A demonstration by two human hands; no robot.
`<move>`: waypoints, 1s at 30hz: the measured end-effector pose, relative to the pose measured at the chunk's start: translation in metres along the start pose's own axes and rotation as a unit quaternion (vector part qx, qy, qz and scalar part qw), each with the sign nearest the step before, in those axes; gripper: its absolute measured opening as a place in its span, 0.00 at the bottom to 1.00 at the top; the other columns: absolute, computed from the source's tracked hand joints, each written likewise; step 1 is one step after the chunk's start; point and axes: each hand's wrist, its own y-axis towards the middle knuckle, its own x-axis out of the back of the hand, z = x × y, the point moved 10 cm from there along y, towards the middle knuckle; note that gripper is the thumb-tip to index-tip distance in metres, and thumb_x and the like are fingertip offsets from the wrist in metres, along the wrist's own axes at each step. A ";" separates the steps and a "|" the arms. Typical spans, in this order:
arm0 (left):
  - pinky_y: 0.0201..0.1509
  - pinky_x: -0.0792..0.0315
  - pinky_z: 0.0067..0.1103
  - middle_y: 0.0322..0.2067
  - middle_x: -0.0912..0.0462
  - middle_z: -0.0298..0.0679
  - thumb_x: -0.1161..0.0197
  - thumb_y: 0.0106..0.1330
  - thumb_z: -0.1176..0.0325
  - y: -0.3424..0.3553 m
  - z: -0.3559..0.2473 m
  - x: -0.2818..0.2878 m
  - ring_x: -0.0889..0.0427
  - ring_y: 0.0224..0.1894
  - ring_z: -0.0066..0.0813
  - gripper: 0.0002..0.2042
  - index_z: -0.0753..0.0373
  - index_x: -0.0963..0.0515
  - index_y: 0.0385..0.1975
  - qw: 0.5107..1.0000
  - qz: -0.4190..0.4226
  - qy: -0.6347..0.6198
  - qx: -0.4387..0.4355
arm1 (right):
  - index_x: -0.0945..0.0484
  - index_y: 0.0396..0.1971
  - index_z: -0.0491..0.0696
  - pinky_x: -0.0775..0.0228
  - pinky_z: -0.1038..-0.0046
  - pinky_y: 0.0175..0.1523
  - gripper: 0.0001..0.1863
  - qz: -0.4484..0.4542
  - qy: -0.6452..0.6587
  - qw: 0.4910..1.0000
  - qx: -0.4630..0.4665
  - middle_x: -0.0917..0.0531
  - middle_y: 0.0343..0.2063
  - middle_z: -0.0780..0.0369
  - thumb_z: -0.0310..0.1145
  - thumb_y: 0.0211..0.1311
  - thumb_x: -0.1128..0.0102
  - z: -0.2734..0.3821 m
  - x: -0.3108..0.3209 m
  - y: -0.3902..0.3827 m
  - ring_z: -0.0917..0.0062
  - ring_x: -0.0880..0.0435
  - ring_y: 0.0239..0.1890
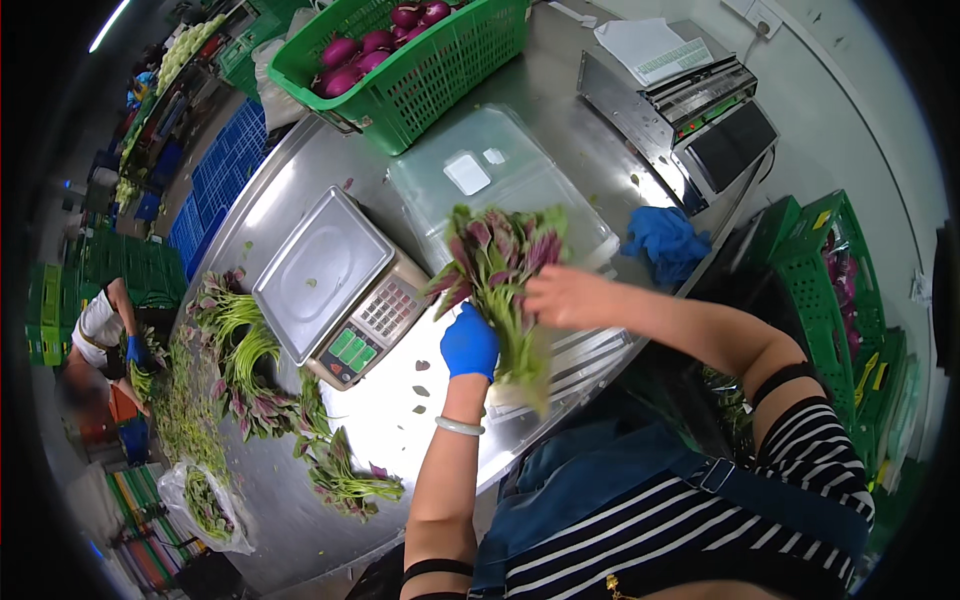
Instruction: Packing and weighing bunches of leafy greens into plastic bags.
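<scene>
A bunch of red-and-green amaranth [505, 255] stands nearly upright over the steel table, its leaves at the top and its pale stems pointing toward me. My left hand [469, 343], in a blue glove, is closed round the stems. Bare, my right hand [570, 298] has its curled fingers at the right side of the bunch, among the leaves; the fingertips are partly hidden. To the left lies more amaranth [250, 350] in loose bunches, with another small bunch [345, 480] nearer me. A digital scale [340, 290] with a bare steel pan stands left of my hands.
Beyond my hands lie clear plastic sheets [415, 180] and a green crate [440, 85] of red onions. A wrapping machine [680, 110] and a crumpled blue glove [667, 235] are at the right. Green crates [830, 300] stand beside me. Another person [100, 330] works at far left.
</scene>
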 end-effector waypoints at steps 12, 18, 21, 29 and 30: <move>0.61 0.36 0.44 0.59 0.31 0.53 0.37 0.57 0.62 -0.100 -0.003 -0.017 0.33 0.61 0.58 0.38 0.61 0.44 0.68 0.986 0.014 -0.007 -0.165 | 0.23 0.25 0.52 0.26 0.66 0.31 0.03 -0.055 0.171 0.962 -0.205 0.23 0.27 0.67 0.34 0.53 0.42 0.075 -0.108 -0.004 0.68 0.19 0.30; 0.65 0.39 0.43 0.65 0.37 0.51 0.38 0.58 0.61 -0.119 0.029 -0.074 0.34 0.63 0.55 0.42 0.59 0.52 0.72 0.985 -0.051 0.111 -0.125 | 0.23 0.34 0.52 0.28 0.64 0.45 0.08 0.100 0.071 0.989 -0.087 0.22 0.39 0.61 0.35 0.55 0.45 0.145 -0.102 0.017 0.66 0.21 0.45; 0.65 0.38 0.42 0.64 0.35 0.48 0.48 0.64 0.68 -0.127 0.018 -0.069 0.31 0.61 0.53 0.32 0.60 0.47 0.70 0.983 -0.074 0.110 -0.126 | 0.26 0.49 0.53 0.34 0.61 0.58 0.17 0.073 0.062 0.995 -0.013 0.25 0.53 0.58 0.34 0.57 0.48 0.164 -0.066 0.043 0.64 0.27 0.57; 0.59 0.31 0.37 0.55 0.25 0.52 0.34 0.56 0.69 -0.107 0.005 -0.011 0.25 0.55 0.53 0.28 0.64 0.30 0.59 0.986 -0.063 -0.013 -0.156 | 0.36 0.64 0.55 0.35 0.59 0.59 0.49 0.296 0.091 0.945 -0.101 0.23 0.49 0.52 0.45 0.36 0.27 0.037 -0.134 0.036 0.62 0.25 0.53; 0.58 0.30 0.35 0.53 0.23 0.51 0.34 0.58 0.70 -0.103 0.017 0.010 0.23 0.53 0.50 0.24 0.65 0.27 0.55 0.967 -0.109 -0.150 -0.175 | 0.35 0.64 0.54 0.33 0.61 0.55 0.48 0.293 0.100 0.941 -0.137 0.22 0.45 0.53 0.44 0.36 0.27 0.022 -0.126 0.030 0.61 0.23 0.51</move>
